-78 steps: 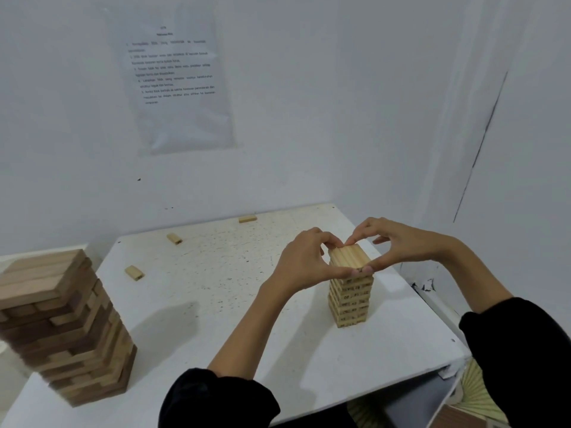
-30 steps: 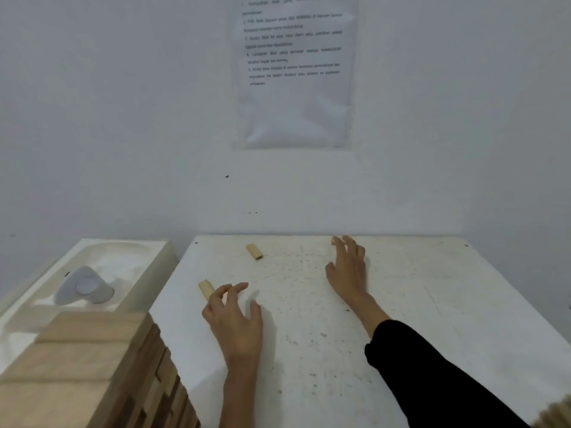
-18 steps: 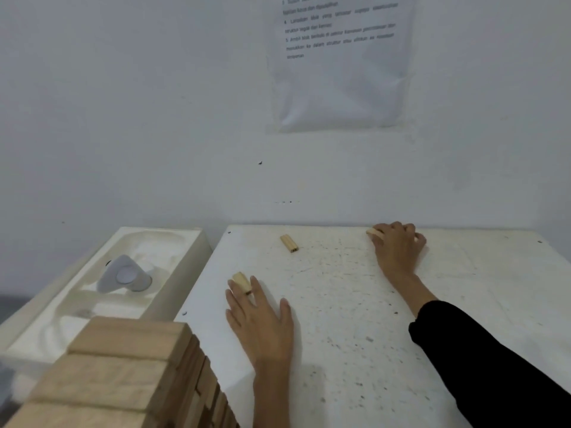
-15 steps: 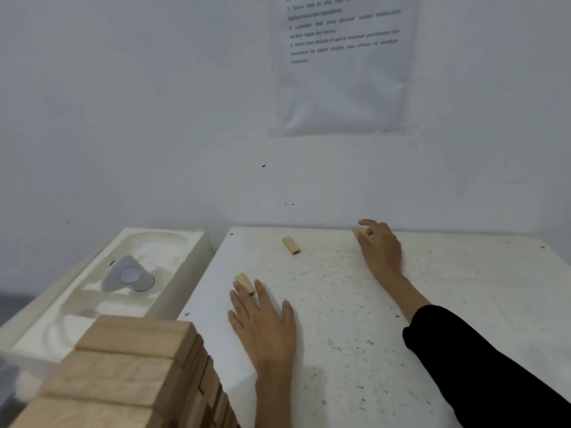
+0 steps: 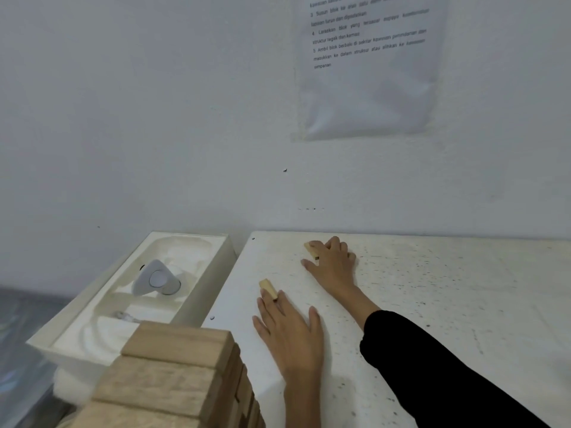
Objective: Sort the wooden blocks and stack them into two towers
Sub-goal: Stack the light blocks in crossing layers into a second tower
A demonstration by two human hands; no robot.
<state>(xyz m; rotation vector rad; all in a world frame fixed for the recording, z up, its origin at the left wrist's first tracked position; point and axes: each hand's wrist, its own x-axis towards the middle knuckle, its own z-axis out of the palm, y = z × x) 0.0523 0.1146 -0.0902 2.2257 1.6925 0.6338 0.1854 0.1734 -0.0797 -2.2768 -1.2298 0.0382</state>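
By the surface (image 5: 432,304) left edge, left hand (image 5: 287,332) lies flat, straight fingertips touching near block (image 5: 267,288). At far edge, right hand (image 5: 333,267) curls round far block (image 5: 310,249).

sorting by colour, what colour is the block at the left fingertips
The block at the left hand is light tan; head view shows it best.

On my feed it's just two bare hands, left hand (image 5: 287,330) and right hand (image 5: 333,264). The right arm's in a plain black sleeve (image 5: 432,369), matte fabric, rounded cuff edge sitting partway along the forearm with bare wrist past it. The left forearm (image 5: 301,403) is bare all the way to the bottom edge of the view.
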